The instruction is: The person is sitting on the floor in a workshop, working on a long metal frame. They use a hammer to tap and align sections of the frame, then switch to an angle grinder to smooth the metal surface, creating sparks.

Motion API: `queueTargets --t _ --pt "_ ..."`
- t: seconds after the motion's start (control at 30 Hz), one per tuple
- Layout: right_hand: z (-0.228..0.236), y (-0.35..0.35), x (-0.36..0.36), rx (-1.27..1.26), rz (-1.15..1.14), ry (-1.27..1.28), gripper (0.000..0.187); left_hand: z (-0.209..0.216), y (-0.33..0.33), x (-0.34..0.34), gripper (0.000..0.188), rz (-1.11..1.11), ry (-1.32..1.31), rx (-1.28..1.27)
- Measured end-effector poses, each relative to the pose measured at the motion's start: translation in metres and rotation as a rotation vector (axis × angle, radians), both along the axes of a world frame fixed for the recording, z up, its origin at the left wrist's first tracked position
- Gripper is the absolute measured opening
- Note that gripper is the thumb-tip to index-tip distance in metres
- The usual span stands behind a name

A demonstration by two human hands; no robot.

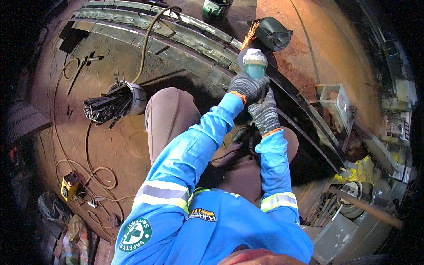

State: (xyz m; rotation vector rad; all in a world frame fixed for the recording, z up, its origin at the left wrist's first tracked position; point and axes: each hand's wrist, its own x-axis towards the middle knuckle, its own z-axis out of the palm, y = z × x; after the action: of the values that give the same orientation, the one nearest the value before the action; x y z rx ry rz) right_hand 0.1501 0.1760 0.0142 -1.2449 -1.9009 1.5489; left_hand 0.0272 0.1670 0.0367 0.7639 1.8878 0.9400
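Observation:
An angle grinder (pixel 255 70) with a teal body and pale head is held out in front of me. My left hand (pixel 248 86), in a grey and black knit glove, is closed round its body. Just behind it, my right hand (pixel 265 115), in a matching glove, is closed round the rear of the tool. Orange sparks (pixel 250 36) fly up and away from the grinder's head, which is at a long curved steel beam (pixel 194 39). The contact point itself is hidden behind the head.
A black welding helmet (pixel 273 33) lies beyond the beam, near a dark bucket (pixel 216 9). To the left stands a bucket (pixel 138 100) with dark metal strips. Cables loop by a yellow box (pixel 70 187). At right are a metal box (pixel 332 106) and yellow cloth (pixel 363 169).

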Motion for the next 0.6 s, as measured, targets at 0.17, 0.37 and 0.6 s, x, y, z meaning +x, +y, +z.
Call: queueTargets --t 0.17,0.37,0.6 --pt "0.021 -0.006 -0.013 -0.434 -0.268 0.363 0.087 -0.007 0.003 0.004 0.065 -0.039 0.018 0.027" --pt "-0.013 0.005 0.001 0.011 -0.013 0.042 0.092 -0.006 0.003 0.000 0.067 -0.009 0.001 -0.003" --pt "0.000 0.000 -0.004 -0.055 -0.065 0.044 0.096 -0.006 0.003 -0.001 0.066 -0.053 0.029 0.012"
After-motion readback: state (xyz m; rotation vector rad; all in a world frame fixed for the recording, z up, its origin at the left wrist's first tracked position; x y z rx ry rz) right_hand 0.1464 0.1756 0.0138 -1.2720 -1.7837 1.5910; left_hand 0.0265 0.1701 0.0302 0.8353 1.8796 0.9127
